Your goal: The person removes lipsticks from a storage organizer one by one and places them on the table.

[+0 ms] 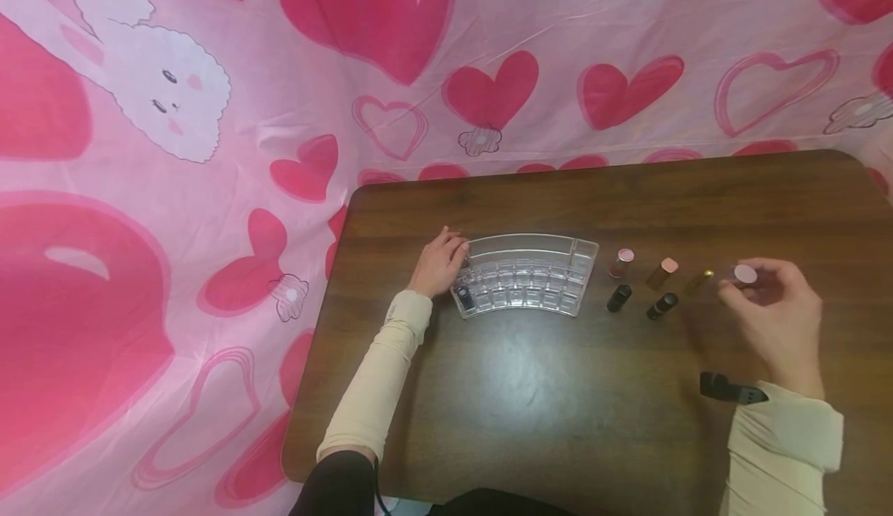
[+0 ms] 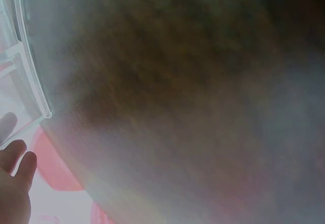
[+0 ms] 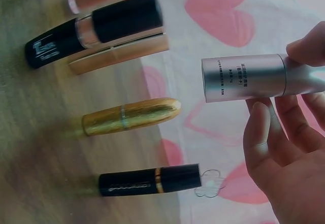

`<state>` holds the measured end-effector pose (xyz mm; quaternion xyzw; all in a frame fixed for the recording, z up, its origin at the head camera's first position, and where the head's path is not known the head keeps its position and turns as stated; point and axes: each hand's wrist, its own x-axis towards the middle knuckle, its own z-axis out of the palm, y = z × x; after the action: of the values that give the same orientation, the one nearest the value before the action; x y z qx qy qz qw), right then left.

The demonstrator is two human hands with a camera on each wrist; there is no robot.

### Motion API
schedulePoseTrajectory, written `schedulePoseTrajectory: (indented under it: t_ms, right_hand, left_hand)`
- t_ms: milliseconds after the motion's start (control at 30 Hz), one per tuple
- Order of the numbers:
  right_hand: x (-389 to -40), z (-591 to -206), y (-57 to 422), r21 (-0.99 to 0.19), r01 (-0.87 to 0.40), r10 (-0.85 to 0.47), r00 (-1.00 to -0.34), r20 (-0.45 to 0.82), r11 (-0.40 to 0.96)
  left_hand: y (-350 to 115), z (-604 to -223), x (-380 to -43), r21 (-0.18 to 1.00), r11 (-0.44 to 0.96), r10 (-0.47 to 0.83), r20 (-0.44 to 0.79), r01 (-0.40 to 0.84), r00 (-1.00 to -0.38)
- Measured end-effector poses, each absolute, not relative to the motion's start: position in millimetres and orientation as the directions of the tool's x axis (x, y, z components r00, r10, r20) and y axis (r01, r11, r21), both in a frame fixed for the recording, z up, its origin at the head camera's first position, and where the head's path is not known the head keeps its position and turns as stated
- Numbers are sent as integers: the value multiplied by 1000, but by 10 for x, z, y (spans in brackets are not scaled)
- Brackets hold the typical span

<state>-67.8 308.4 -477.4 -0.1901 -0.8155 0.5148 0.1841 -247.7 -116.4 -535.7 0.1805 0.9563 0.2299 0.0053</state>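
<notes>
My right hand pinches a silvery-pink lipstick tube between thumb and fingers, lifted at the right of the table; small dark print shows on its side. At the left, my left hand rests against the left end of a clear, curved lipstick organizer. Its fingers lie relaxed by the organizer's corner in the left wrist view. One black lipstick tube stands in the organizer's front left compartment. Nearest the right hand is a gold bullet-shaped lipstick, upright on the table.
Between organizer and right hand stand a pink-capped tube, a rose-gold lipstick and two black lipsticks, one nearer the organizer. The right wrist view also has a black tube with a gold band. A heart-patterned cloth hangs behind the table.
</notes>
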Motion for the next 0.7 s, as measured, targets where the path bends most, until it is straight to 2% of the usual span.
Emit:
schedulePoseTrajectory:
  t_ms: [233, 700]
  right_hand:
    - [-684, -4865, 3100, -912, 134, 512, -854, 91, 387]
    - [-640, -4991, 3162, -889, 123, 418, -905, 82, 440]
  left_hand:
    - [-1164, -5337, -2466, 457, 821, 347, 75, 342, -935]
    - [-1167, -5355, -2482, 461, 822, 337, 80, 335, -938]
